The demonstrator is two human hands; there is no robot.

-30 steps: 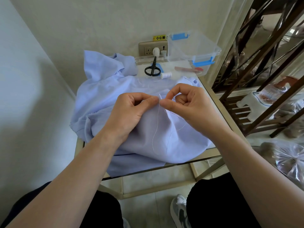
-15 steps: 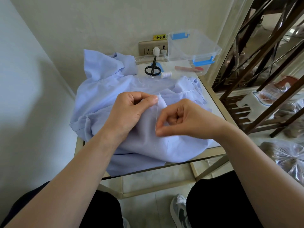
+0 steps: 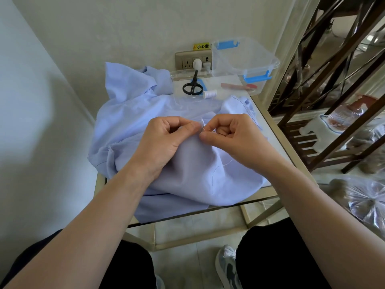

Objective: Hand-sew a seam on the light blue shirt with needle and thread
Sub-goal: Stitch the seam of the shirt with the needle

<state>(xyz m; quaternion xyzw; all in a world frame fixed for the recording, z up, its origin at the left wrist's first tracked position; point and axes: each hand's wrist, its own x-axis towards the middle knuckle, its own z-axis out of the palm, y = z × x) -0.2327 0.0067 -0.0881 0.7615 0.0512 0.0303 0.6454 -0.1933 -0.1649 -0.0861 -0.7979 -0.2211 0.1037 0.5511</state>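
Observation:
The light blue shirt lies crumpled over a small glass-topped table. My left hand pinches a raised fold of the shirt between thumb and forefinger. My right hand sits right beside it, thumb and forefinger pinched on the needle at the fold's edge. A thin white thread trails from there down over the fabric below my right wrist. The needle itself is barely visible.
Black scissors and a white thread spool lie on a clear lid behind the shirt. A clear plastic box with blue clips stands at the back right, by a wall socket. A dark wooden rack stands to the right.
My right hand, which had dropped down and drawn the thread out half a second ago, has come back up to the fold next to my left hand. The left hand has held still.

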